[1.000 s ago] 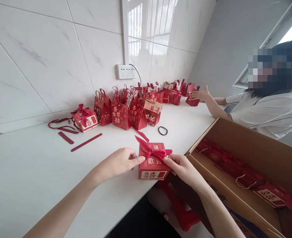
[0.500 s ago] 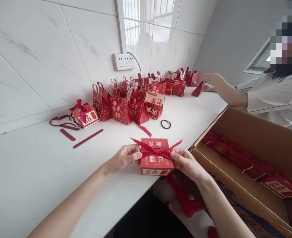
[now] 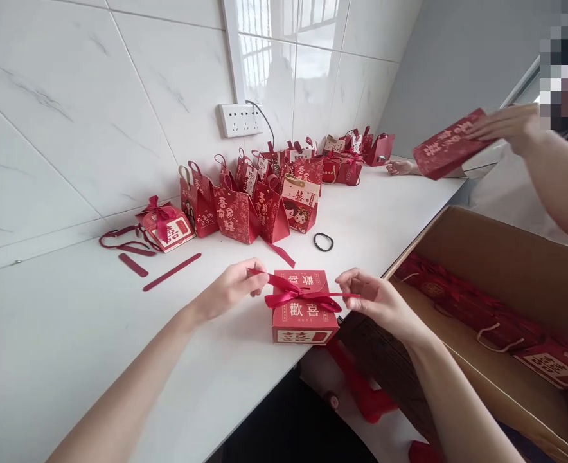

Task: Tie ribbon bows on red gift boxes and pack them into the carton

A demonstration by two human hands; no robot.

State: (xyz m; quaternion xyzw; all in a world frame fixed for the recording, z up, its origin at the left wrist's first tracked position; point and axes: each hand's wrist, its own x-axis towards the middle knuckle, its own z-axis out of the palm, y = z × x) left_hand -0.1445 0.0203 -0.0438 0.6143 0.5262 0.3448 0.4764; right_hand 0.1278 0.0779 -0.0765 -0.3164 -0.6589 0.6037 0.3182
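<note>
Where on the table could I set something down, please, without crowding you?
The widest bare patch of table lies in front of the loose strips, left of the left hand. A smaller one lies between the black ring and the carton. It is crowded along the wall, where the bags stand, and around the box, with the right hand beside it.

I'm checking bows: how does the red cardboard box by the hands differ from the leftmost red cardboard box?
The left hand pinches ribbon on the near box; the leftmost box is untouched. The near box appears larger than the leftmost box. Both have red bows.
</note>
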